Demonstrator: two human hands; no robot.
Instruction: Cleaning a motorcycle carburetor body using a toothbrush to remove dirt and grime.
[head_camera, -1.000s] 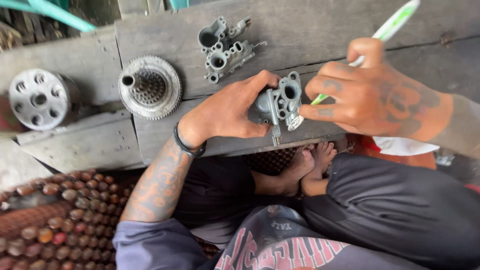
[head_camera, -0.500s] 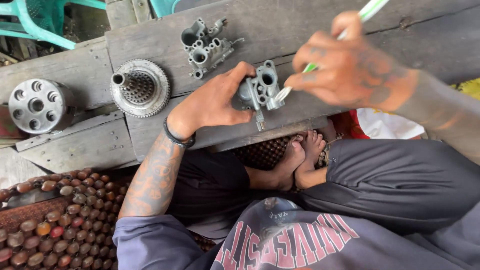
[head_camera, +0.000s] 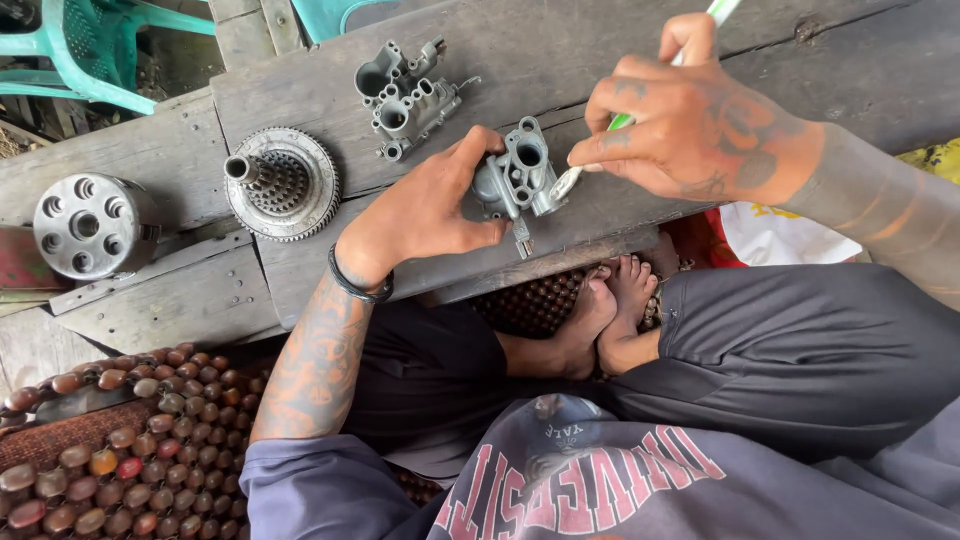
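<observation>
Weathered grey plank worktop (head_camera: 560, 60) fills the top of the head view, with a beaded seat mat (head_camera: 110, 450) at 8 o'clock and 1 green plastic chair (head_camera: 90, 50) at 10 o'clock. 4 metal parts on the worktop: 1 round drilled hub (head_camera: 85, 225) at 9 o'clock, 1 toothed gear with a centre shaft (head_camera: 280, 182) just right of it, 1 loose carburetor body (head_camera: 405, 95) at 12 o'clock, and 1 small carburetor casting (head_camera: 520, 178) near centre. Left hand (head_camera: 425, 210), wearing 1 black wristband (head_camera: 355, 285), is clenched around the small carburetor casting, holding it down against the worktop edge. Right hand (head_camera: 690, 120), tattooed, pinches 1 green-and-white brush (head_camera: 620, 122) between thumb and fingers; brush tip touches the casting's right side. 2 bare feet (head_camera: 610, 300) sit crossed under the worktop edge at 5 o'clock of the casting.
</observation>
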